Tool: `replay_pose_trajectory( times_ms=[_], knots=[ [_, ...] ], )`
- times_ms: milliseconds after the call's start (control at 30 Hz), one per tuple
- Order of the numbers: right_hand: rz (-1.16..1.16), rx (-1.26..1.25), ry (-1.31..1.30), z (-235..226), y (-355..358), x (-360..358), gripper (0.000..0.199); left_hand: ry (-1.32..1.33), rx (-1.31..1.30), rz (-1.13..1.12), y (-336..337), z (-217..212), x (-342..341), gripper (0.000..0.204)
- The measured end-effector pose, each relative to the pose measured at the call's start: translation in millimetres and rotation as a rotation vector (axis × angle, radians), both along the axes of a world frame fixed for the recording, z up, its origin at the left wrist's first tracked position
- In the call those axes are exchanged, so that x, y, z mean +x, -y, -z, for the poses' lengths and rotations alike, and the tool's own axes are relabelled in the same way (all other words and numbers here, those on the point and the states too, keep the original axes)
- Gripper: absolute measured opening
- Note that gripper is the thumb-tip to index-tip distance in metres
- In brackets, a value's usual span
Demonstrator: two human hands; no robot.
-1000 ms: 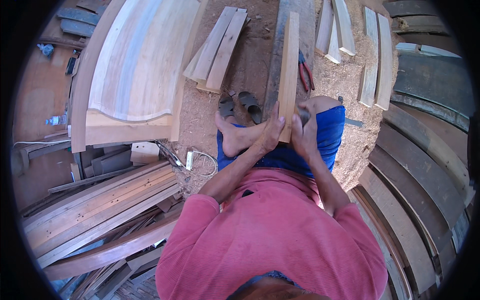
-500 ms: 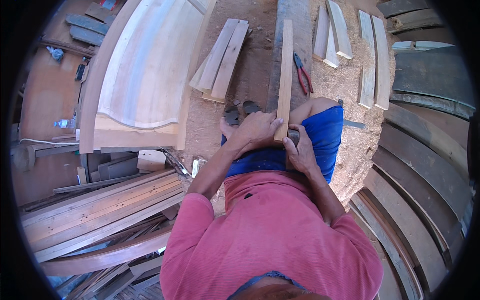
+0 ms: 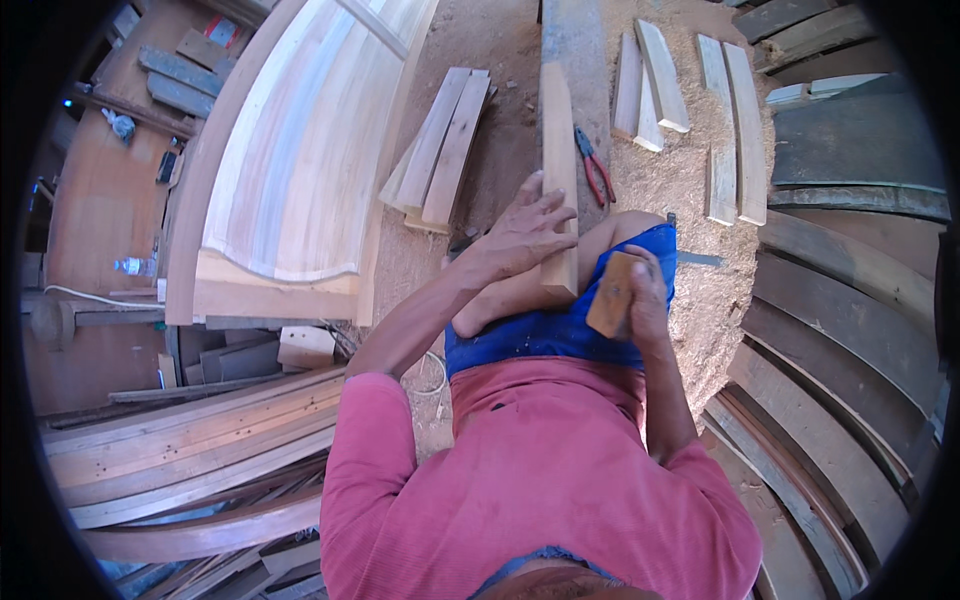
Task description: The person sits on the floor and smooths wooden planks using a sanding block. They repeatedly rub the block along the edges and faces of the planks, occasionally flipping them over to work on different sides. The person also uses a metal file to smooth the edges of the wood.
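A long pale wooden strip [image 3: 559, 190] stands out from my lap, its near end by my blue shorts and its far part over a grey-blue board [image 3: 573, 50]. My left hand [image 3: 530, 232] lies against this strip, fingers spread across its upper part. To the right of the strip's near end, my right hand [image 3: 650, 290] grips a brown wooden block [image 3: 612, 296], raised and tilted, a broad face showing. The block's exact kind cannot be made out. Pliers with red handles [image 3: 597, 170] rest just right of the strip.
Short wooden pieces [image 3: 445, 150] are stacked left of the board; more strips [image 3: 745, 135] lie on shavings at the right. A large panel [image 3: 290, 170] fills the upper left. Stacked planks [image 3: 200, 430] stand at lower left, and curved dark boards [image 3: 830, 340] line the right side.
My right hand has drawn away from the strip to the right, lifting and turning the block. My left hand's fingers have spread and shifted up the strip, which has rolled to show another face.
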State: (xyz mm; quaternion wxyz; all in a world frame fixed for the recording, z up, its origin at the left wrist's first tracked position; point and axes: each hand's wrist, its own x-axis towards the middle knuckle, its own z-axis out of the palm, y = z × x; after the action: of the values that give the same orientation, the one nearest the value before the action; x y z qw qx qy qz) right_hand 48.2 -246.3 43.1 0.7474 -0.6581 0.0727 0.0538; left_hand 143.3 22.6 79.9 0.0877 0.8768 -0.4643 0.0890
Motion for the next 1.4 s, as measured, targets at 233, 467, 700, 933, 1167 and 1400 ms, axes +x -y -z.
replay_pose_trajectory(
  times_ms=[233,467,700,933,1167,1400],
  knots=[
    [0.194,0.057,0.127,13,59,22,0.040,-0.056,-0.669,-0.304,-45,-131,46,0.051],
    [0.003,0.222,0.074,-30,-10,34,0.040,-0.120,-1.003,-0.436,-51,-254,-14,0.051],
    [-0.308,0.193,0.056,-39,-81,54,0.039,-0.260,-0.971,-0.500,-80,-210,-53,0.096],
    [-0.522,0.006,-0.062,22,-111,40,0.045,-0.276,-1.177,-0.583,-118,-194,-63,0.092],
    [-0.801,0.139,-0.198,-9,-136,14,0.048,-0.317,-1.466,-0.599,-127,-185,-54,0.081],
    [-0.968,0.250,-0.258,4,-137,31,0.055,-0.619,-1.613,-0.132,-116,-159,-25,0.062]
  ],
)
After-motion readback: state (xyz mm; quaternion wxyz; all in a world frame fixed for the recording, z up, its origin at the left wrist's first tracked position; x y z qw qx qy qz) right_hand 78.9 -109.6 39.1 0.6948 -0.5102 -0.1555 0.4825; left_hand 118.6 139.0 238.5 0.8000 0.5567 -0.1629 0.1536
